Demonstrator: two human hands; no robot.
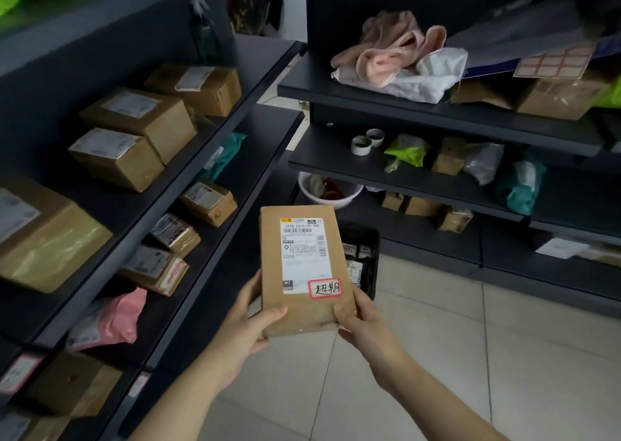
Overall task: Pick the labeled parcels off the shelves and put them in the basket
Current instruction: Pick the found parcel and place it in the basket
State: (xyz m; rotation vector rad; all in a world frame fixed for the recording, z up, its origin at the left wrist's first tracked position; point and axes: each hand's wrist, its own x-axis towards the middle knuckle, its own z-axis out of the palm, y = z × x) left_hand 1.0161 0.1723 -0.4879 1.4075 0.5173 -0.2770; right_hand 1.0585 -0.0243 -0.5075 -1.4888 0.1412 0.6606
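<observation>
Two dark shelving units fill most of the view: the left unit [174, 185] runs away along the person's left side, its front edges slanting toward the far corner, and the right unit [437, 114] stands across the back, its shelf edges jutting out over the floor. Between them lies a wedge of pale tiled floor [470, 356], open to the right and in the foreground and narrowing toward the corner where the units nearly meet. Brown cardboard boxes [141, 121] with white labels sit close to the front edges of the left shelves, and a pink mailer bag [114, 316] lies lower down near the lip. On the floor near the corner, just in front of the right unit's base, stands a black basket [373, 265], mostly hidden behind the held parcel; a few labelled packets show inside it. The parcel [302, 272], a flat brown cardboard box, is held up in the open space between the shelves, above the floor and in front of the basket, touching neither shelf. The left hand [248, 326] grips its lower left corner, thumb across the front face and fingers behind. The right hand [366, 326] grips the lower right corner in the same way, thumb pressed on the front near the bottom edge. A white shipping label [304, 249] covers the upper middle of the box face, and a small red-bordered sticker [325, 288] with handwritten characters overlaps the label's lower right corner.
</observation>
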